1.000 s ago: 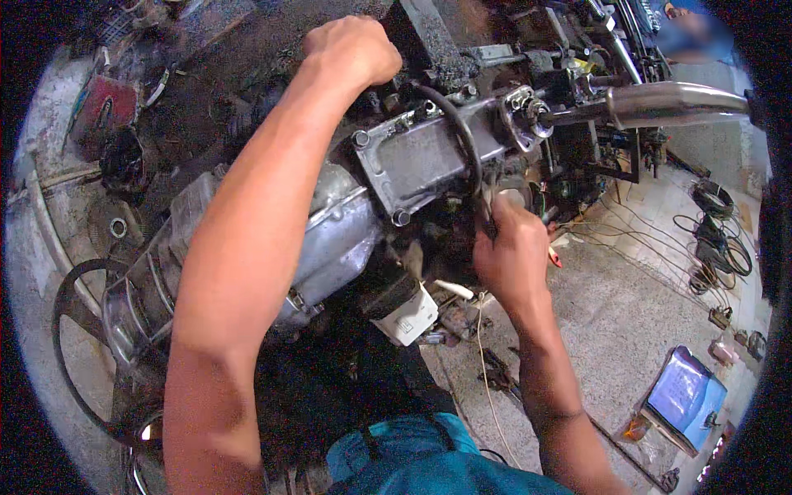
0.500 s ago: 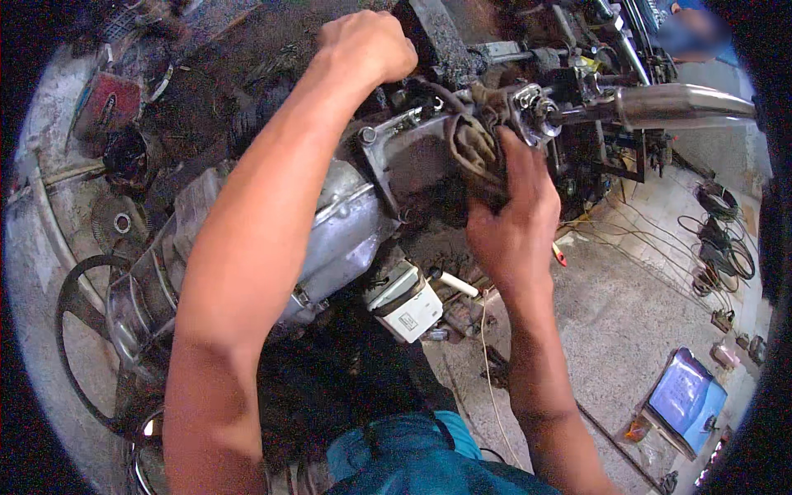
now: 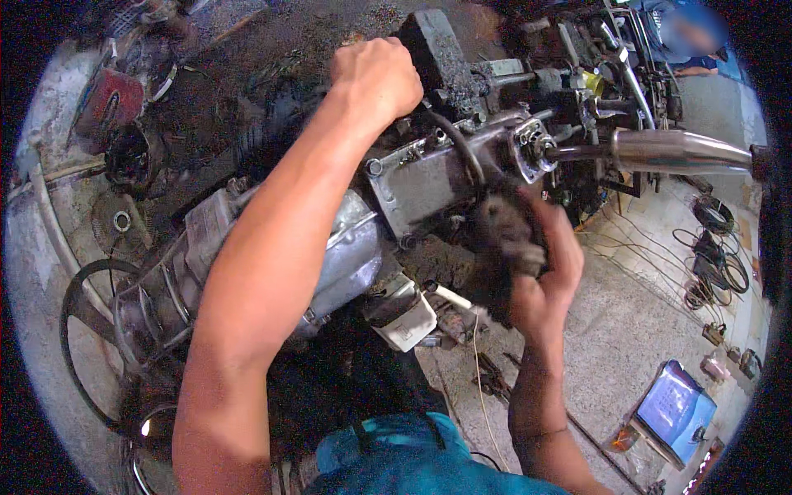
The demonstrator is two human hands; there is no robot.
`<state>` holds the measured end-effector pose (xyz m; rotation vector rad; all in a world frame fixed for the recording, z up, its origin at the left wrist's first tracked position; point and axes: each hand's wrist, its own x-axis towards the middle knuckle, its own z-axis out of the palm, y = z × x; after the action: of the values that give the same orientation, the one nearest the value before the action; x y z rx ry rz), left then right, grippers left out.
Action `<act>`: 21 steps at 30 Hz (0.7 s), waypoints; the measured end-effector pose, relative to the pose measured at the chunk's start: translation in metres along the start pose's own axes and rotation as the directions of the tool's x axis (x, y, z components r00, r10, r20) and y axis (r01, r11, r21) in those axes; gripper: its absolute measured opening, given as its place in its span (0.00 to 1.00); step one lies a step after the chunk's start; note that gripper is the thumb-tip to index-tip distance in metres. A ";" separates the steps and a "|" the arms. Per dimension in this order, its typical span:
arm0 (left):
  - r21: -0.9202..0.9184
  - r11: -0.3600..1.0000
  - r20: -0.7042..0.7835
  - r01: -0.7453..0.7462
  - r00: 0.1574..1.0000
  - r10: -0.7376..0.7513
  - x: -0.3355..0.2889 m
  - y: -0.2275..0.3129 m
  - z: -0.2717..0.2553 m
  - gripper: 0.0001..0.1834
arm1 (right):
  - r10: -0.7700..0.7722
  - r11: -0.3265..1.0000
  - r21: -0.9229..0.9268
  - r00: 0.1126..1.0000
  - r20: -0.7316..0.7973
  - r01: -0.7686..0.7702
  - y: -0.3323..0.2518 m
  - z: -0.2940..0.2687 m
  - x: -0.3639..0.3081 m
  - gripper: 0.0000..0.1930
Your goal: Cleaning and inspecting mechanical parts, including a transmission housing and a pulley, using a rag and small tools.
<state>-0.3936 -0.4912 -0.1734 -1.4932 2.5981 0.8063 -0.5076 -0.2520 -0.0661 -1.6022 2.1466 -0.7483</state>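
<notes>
The left hand (image 3: pixel 375 78) sits at the far side of the grey, flat-topped metal casing (image 3: pixel 421 194), probably for steadiness; its fingers fold out of sight, so I cannot tell whether its grip is closed or what it holds. The right hand (image 3: pixel 554 285) has its grip curled around a dark brown, grimy bundle (image 3: pixel 505 227), perhaps a rag but blurred, just below the casing's right end. That near-side hold likely keeps the wrist clear of the long, tapered silver metal tube (image 3: pixel 693 153) jutting rightward from the casing's end.
</notes>
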 end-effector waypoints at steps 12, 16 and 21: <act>-0.003 1.000 -0.176 0.020 0.984 -0.020 0.006 -0.005 0.002 0.21 | 0.207 0.973 0.032 0.926 0.315 -0.228 0.004 0.026 -0.076 0.37; -0.079 0.995 -0.420 -0.060 0.907 0.021 -0.020 0.005 -0.035 0.20 | 0.170 0.959 0.211 0.979 0.115 -0.191 -0.023 0.007 -0.071 0.28; -0.487 0.696 -0.691 -0.528 0.720 0.063 -0.072 0.044 -0.053 0.17 | 0.068 0.904 0.424 0.962 -0.266 0.054 -0.014 -0.043 -0.098 0.21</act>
<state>-0.3794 -0.4405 -0.0891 -1.6991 3.3662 1.6875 -0.4929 -0.1526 -0.0268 -1.3146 1.9704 -1.4028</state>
